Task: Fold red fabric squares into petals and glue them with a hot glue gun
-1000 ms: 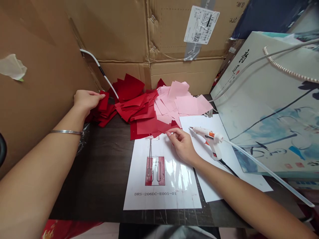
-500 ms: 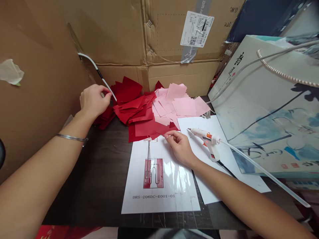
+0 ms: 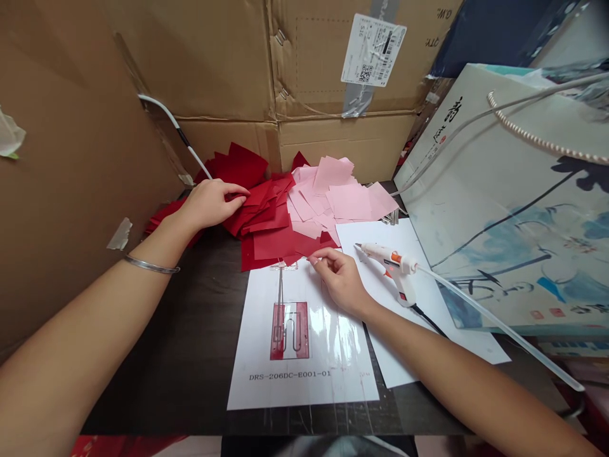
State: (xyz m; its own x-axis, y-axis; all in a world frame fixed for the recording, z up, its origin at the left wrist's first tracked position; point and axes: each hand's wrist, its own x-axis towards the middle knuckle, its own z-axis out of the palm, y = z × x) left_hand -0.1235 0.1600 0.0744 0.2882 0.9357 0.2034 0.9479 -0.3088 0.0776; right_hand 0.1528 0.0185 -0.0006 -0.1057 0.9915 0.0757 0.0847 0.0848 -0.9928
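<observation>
Red pieces point(image 3: 271, 219) lie in a loose, overlapping heap on the dark counter point(image 3: 204, 311), against the pink pieces point(image 3: 349, 203) and behind the printed sheet point(image 3: 333, 374); they look thin and very light, paper or thin felt perhaps, so likely soft enough to bend or crease under a hard pinch, and apt to drag a neighbour along; the left hand point(image 3: 212, 203) reaches over the heap with its thumb and forefinger close at the upper edge, and I cannot tell whether that grip has closed on a piece; the right hand point(image 3: 342, 279) has its thumb and forefinger together by the heap's front edge, though whether something fine sits between them is too small to tell; a free corner or a raised edge of the topmost piece seems the best hold, taken lightly between the pads and peeled upward; the glue gun point(image 3: 387, 257) lies just beside the right hand, and its nozzle may be hot enough to mark them
</observation>
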